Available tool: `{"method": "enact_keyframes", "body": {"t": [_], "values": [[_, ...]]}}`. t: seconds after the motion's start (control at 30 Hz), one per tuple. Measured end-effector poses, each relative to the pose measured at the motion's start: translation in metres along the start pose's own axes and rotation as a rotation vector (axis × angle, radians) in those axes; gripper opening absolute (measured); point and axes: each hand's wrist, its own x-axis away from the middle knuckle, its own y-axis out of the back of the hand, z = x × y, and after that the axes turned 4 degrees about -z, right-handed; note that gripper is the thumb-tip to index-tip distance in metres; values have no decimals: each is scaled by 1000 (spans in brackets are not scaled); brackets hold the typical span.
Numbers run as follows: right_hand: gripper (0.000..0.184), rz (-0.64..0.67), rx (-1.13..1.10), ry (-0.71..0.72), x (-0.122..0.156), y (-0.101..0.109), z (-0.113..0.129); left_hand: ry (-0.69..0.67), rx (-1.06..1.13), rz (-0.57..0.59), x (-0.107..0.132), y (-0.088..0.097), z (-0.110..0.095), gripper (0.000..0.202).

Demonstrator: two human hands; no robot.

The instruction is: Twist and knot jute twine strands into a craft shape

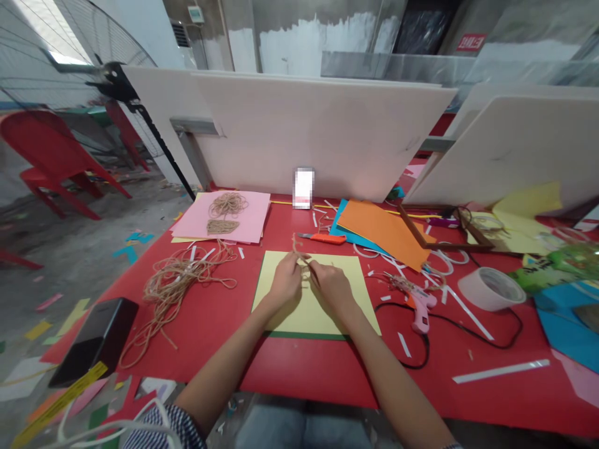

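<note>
Nearest was the front edge of the flat red bench; past it lay a stack of flat paper, with a pale yellow sheet on top and a thin green edge at the near side; both bare hands worked over the far half of that sheet.

The left hand had its fingers closed in a pinch on a short, thin piece of tan twine; the right hand was closed too, and it seemed to pinch the same twine just beside the left; its tips were too small to see well.

To do this well, it looked best to pinch close to the end, keep both hands low and steady, and pull softly; a hard tug might have made the strands fray.

The loose end stuck up past the left fingertips and pointed away from the person; its long way ran mostly near to far, with a small bend; the fingers hid the rest, so its full line could not be told.

Farther on, just past the sheet, lay a slim cutting tool with an orange handle; it lay roughly sideways.
</note>
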Motion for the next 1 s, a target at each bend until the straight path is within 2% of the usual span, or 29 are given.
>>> {"method": "enact_keyframes", "body": {"t": [0.03,0.1,0.17,0.23,0.3,0.37,0.43,0.53,0.63,0.8,0.9,1.0], "values": [[26,-31,12,12,1,-2,0,88,126,16,-1,-3,2,31],[26,-108,-10,32,2,-8,-2,255,311,119,-1,-7,3,29],[27,-206,-101,38,4,-14,-4,335,390,208,-1,-9,3,26],[27,-313,-259,10,4,-19,-4,293,360,197,0,-9,2,24],[25,-399,-463,-61,2,-23,-2,174,241,101,2,-9,0,22],[24,-431,-704,-161,0,-27,2,61,84,9,4,-8,-2,23],[25,-391,-988,-294,-1,-30,6,-7,-46,-39,7,-7,-4,26],[29,-261,-1406,-498,-3,-33,11,-66,-171,-81,11,-8,-6,30],[34,-207,-1660,-586,-4,-30,11,-114,-246,-112,13,-10,-7,34],[36,-285,-1743,-645,-7,-25,2,-136,-258,-116,14,-13,-7,33],[36,-390,-1668,-651,-11,-26,-8,-99,-201,-102,12,-10,-3,36],[35,-460,-1541,-627,-12,-26,-16,-54,-142,-179,6,-4,3,39]]}}
